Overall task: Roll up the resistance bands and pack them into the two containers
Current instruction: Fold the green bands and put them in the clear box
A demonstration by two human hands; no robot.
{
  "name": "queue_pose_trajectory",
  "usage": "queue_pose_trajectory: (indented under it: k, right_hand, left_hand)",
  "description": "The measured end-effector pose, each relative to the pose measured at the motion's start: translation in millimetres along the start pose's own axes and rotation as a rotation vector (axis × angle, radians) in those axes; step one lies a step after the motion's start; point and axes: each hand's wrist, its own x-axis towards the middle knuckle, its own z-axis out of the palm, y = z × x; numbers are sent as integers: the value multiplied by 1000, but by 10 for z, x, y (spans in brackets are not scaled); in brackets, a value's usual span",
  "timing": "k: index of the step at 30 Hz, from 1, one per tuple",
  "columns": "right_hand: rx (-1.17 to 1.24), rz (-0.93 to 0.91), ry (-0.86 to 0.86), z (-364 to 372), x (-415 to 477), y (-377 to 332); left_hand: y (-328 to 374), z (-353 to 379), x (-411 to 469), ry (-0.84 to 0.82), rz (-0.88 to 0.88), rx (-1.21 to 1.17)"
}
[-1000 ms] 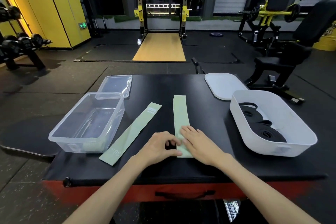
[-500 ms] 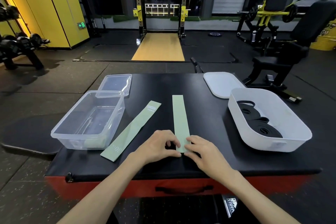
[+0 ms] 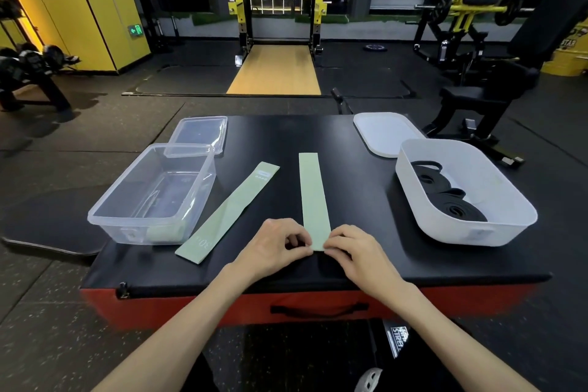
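Pinching green band (image 3: 311, 194) end: left hand (image 3: 273, 247), right hand (image 3: 359, 255); 2nd band (image 3: 229, 210) beside clear container (image 3: 133, 231).

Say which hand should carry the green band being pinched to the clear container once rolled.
Left, probably. The left hand pinches the green band on the side nearer the clear container, which already holds a green roll; the right hand is farther.

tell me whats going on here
A person looks set to roll a green band: both the left hand and right hand pinch its near end on the black table. A second green band lies flat to its left. Rolled black bands sit in the white container; the clear container holds what looks like a green roll.
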Motion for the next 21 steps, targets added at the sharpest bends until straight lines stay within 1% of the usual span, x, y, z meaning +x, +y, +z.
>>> queue_pose_trajectory:
  k: [3, 6, 11, 14, 21]
  right_hand:
    - [-16, 15, -7, 13, 6, -19]
    - [-30, 24, -31, -2, 23, -29]
    - [-54, 8, -97, -40, 22, -72]
    - [22, 58, -114, -60, 10, -72]
    - [152, 214, -133, -118, 97, -73]
  left_hand:
    - [12, 33, -25, 16, 6, 14]
    - [36, 43, -40, -3, 23, 43]
    - [46, 12, -53, -94, 49, 81]
    - [49, 13, -80, -115, 40, 74]
    - [77, -20, -56, -92, -67, 2]
